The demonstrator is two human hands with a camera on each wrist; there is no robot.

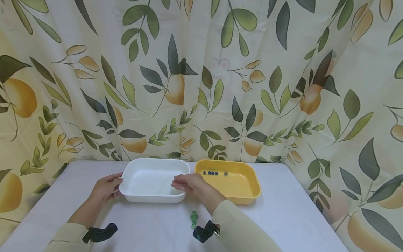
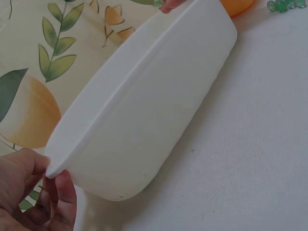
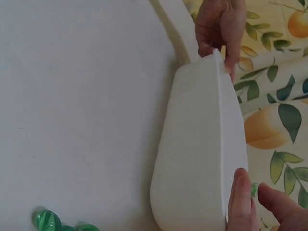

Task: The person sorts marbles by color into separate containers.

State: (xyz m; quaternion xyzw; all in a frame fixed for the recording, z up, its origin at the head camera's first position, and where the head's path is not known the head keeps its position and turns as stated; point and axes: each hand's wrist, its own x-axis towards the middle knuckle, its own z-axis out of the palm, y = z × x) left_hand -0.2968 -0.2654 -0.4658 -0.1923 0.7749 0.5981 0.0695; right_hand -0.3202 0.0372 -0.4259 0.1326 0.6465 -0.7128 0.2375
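At the left end of a white plastic basin [image 1: 154, 180], my left hand [image 1: 105, 187] pinches the rim between thumb and fingers. My right hand [image 1: 195, 187] is over the basin's right end, fingers pointing left across the rim. Between its thumb and fingertips it pinches a green glass marble [image 3: 254, 189], which also shows at the top of the left wrist view. The inside of the white basin looks bare in the head view. Several green marbles [image 1: 194, 217] lie clustered on the white cloth, near the right wrist.
A yellow basin [image 1: 252, 185] stands just right of the white one, with several dark blue marbles [image 1: 212, 173] inside along its far side. The white-covered table [image 1: 283, 210] meets a leaf-and-fruit patterned curtain [image 1: 201, 105] at the back.
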